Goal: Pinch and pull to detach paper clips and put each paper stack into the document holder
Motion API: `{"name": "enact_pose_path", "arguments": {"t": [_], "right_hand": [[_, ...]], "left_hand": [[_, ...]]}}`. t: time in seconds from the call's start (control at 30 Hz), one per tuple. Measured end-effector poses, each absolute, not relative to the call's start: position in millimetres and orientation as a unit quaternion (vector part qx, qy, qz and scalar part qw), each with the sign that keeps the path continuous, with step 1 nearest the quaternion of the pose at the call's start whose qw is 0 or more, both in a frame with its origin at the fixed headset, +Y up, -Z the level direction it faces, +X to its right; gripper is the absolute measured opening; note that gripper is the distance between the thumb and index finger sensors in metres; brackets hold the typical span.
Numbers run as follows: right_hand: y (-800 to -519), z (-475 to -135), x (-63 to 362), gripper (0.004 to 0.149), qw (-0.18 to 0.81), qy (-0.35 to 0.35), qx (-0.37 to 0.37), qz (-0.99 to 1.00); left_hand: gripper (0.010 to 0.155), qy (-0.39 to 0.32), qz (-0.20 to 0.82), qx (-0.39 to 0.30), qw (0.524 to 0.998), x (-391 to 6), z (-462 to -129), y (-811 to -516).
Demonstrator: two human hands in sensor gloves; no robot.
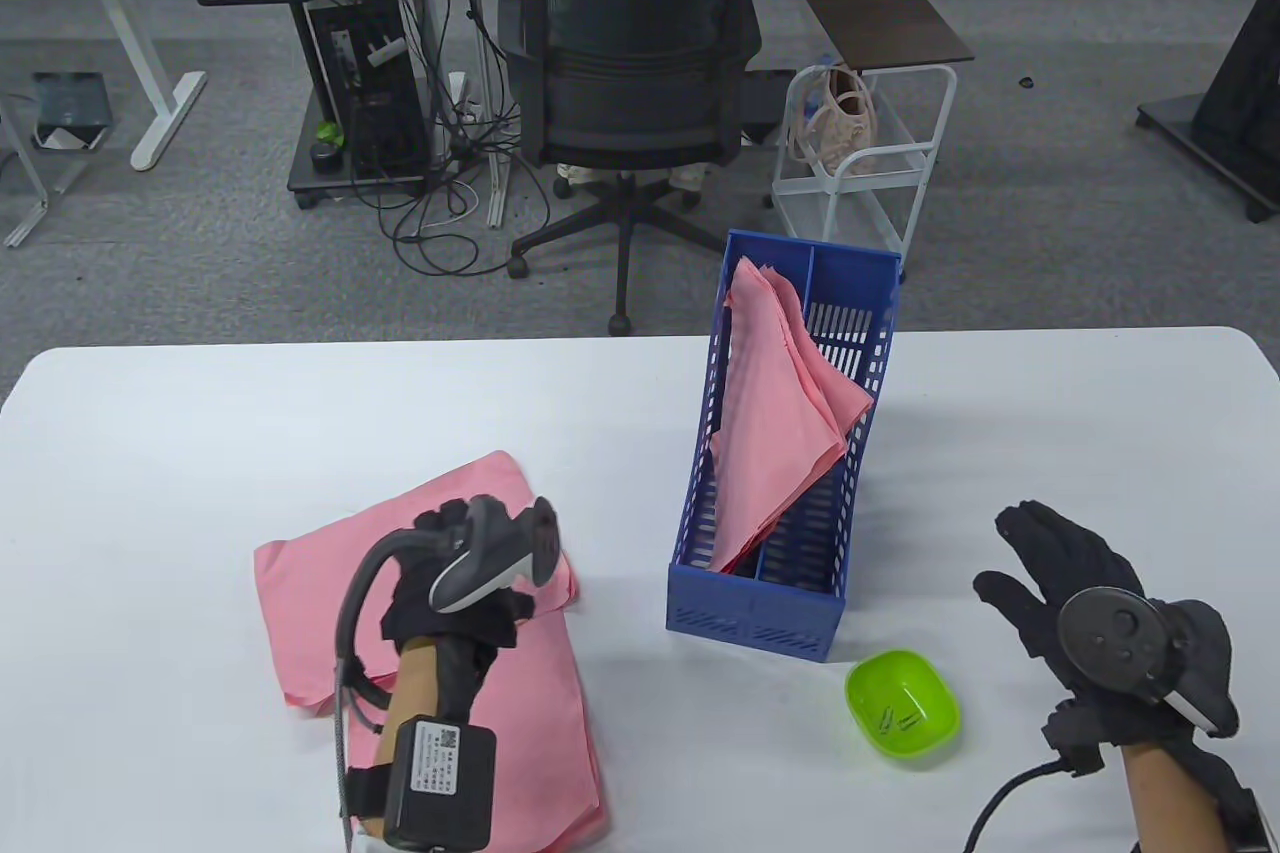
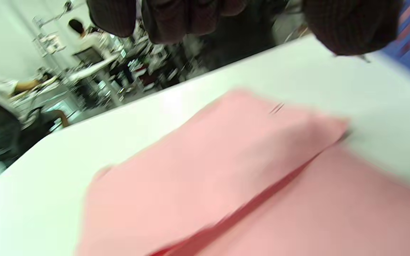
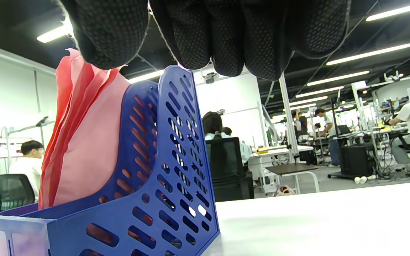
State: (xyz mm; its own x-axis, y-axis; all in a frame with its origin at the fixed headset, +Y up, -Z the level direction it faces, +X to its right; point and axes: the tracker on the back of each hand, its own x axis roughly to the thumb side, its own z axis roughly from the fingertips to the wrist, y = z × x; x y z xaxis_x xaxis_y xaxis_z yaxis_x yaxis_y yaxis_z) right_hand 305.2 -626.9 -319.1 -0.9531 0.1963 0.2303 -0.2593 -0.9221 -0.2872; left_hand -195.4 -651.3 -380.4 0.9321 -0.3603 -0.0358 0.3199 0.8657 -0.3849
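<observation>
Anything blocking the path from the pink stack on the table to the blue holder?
Nothing visible. Bare table lies between the paper stack under the left hand and the document holder; the green bowl sits off to the right.

Paper stacks (image 1: pixel 520 693) lay lower left on worktop (image 1: pixel 200 453); document holder (image 1: pixel 760 598) centre, bowl (image 1: pixel 902 703) lower right of it.

overhead table view; wrist views low (close).
</observation>
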Motion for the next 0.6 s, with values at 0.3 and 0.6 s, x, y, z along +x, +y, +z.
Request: {"name": "enact_pose_path", "arguments": {"t": [0.3, 0.6], "right_hand": [[-634.6, -322.6, 301.2, 0.065, 0.101, -0.143, 0.098, 0.980], [-645.1, -327.2, 295.6, 0.065, 0.076, -0.125, 0.099, 0.984]], "left_hand": [[0.112, 0.136, -0.128, -0.335, 0.923, -292.1, -360.3, -721.8], [0.098, 0.172, -0.104, -0.350, 0.915, -327.8, -351.8, -763.5]]}}
